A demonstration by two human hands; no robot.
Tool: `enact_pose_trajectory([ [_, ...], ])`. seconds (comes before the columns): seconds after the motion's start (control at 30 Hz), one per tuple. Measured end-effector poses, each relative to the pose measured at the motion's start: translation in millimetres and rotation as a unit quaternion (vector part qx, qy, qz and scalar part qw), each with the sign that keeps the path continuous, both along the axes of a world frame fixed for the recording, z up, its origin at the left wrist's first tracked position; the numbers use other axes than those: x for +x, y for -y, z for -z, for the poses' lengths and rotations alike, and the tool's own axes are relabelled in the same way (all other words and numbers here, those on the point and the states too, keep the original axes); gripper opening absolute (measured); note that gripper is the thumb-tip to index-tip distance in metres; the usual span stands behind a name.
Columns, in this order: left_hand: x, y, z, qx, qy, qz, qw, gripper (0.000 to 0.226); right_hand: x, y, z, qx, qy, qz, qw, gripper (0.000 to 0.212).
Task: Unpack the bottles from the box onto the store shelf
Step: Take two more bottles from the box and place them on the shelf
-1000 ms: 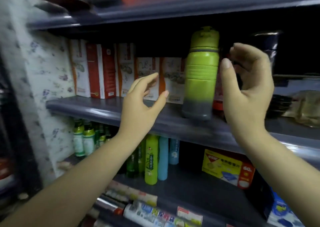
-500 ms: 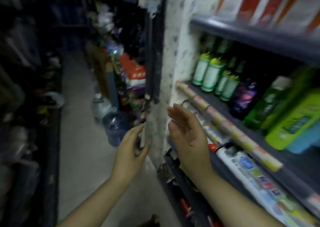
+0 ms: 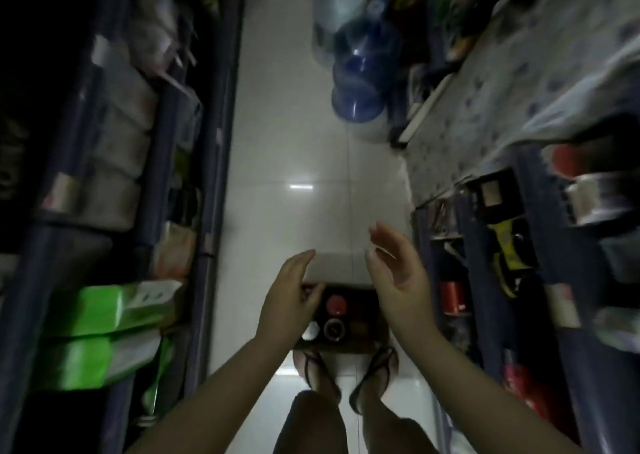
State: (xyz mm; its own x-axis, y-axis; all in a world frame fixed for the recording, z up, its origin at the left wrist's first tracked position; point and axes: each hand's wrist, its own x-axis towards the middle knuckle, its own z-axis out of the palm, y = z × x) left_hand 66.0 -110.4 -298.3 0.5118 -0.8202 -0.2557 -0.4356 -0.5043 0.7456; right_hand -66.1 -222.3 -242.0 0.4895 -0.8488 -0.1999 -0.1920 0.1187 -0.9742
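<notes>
Bottles stand upright in the box — caps skyward.

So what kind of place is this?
Most likely a small shop's narrow aisle: packed goods shelves on both sides, big water jugs on the tiled floor, and an open box of bottles at the person's feet.

A single head-worn wide-angle camera looks almost straight down from standing height along a narrow aisle. The floor runs up the frame centre, with shelving bent inward along both edges by lens distortion. The wearer's forearms enter from the bottom edge, nearest the lens; their feet lie directly below. There is no second view.
</notes>
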Motion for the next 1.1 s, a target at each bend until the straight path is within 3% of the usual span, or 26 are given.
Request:
enact_pose_trajectory([
  [0.3, -31, -27, 216, 0.107, -0.075, -0.022, 0.991, 0.053, -24, -30, 245, 0.113, -0.168, -0.013, 0.979, 0.039],
  [0.57, -70, -64, 379, 0.204, -0.093, 0.023, 0.974, 0.062, -61, -52, 433, 0.114, -0.317, -0.066, 0.939, 0.043],
  [0.8, -98, -80, 449, 0.214, -0.131, 0.05, 0.967, 0.067, -48, -61, 509, 0.074, -0.317, -0.133, 0.936, 0.061],
  [1.1, -103, -76, 476, 0.19, -0.058, 0.127, 0.972, 0.073, -39, -54, 549, 0.061, -0.345, -0.191, 0.917, 0.087],
])
